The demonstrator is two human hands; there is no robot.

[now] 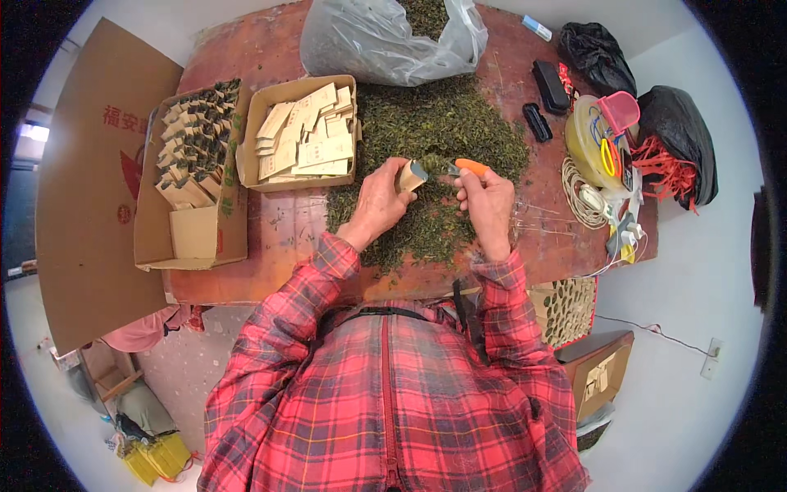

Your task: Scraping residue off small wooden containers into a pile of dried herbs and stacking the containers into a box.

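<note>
In my left hand [382,198] is a small paper packet [412,176], its mouth spread apart and turned toward my right hand. My right hand [489,200] grips a small scoop with an orange handle [472,166]. Dark green leaves lie at the scoop's tip, a short gap from the packet; its blade is mostly covered by them. Both hands are above a wide heap of dried leaves, apparently tea [424,120], spread over the reddish wooden table [289,240].
At left, one cardboard box [195,230] holds leaf-filled packets; another [307,184] holds flat packets. A clear plastic bag [381,49] of leaves lies behind the heap. Rightward are a tub [581,132], scissors [610,158], a coiled cord [578,197] and black bags [676,135].
</note>
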